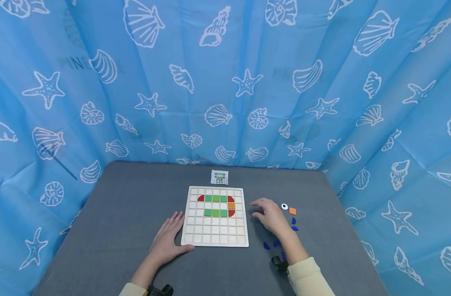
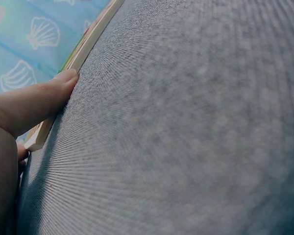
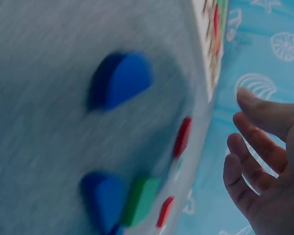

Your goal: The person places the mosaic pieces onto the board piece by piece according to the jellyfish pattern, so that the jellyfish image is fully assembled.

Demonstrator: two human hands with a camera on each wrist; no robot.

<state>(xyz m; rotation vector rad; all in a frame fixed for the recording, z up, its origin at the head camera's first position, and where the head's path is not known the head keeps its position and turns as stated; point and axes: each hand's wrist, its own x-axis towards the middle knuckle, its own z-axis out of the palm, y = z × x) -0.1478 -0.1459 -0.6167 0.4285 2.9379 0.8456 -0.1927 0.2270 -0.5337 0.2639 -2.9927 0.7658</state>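
Flat on the grey table (image 1: 110,230) lay my gridded board (image 1: 215,230), my left hand (image 1: 165,242) spread wide round its near left corner, touching it, my right hand (image 1: 271,217) loosely bent, empty, just beyond its right side, near scattered blue pieces (image 1: 267,245).

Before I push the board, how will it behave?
The board lies flat and looks broad for its thickness, so it should slide rather than tip. It looks wooden, so probably stiff. The green tiles appear set into it, so they'd likely ride along; steep tilting might spill them.
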